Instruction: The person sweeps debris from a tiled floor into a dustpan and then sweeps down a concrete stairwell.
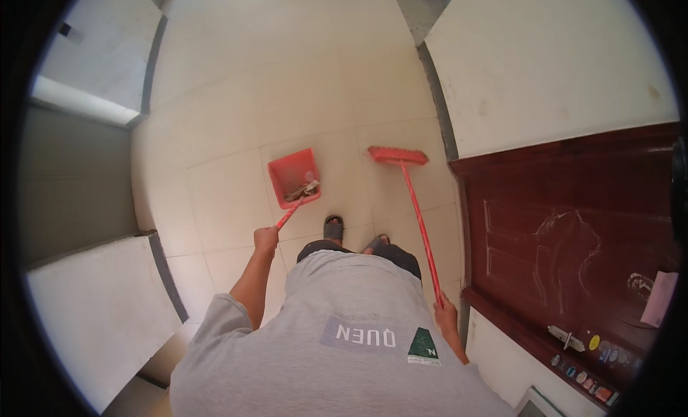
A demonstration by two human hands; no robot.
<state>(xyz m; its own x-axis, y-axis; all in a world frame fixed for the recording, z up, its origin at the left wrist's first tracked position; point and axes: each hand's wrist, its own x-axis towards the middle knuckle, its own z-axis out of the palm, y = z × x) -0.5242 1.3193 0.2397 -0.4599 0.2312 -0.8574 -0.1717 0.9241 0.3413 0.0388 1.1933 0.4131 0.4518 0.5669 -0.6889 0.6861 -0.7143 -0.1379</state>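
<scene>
My left hand [266, 239] is closed around the red handle of a dustpan [293, 172], whose pan lies on or just above the tiled floor ahead of my feet. Brownish debris and a small clear, round-looking piece sit in the pan near its handle end. With my right hand [445, 313] I grip the upper part of the long red handle of a broom [423, 229]. The broom's red-bristled head [398, 155] is to the right of the dustpan, apart from it, over the floor near the right wall.
Cream floor tiles [226, 202] stretch ahead. A white wall with a dark baseboard [438, 102] and a dark red panelled door [537, 245] with a metal handle and stickers stand at the right. White walls [102, 315] and a grey doorway-like opening are at the left. My sandalled feet [333, 227] are below.
</scene>
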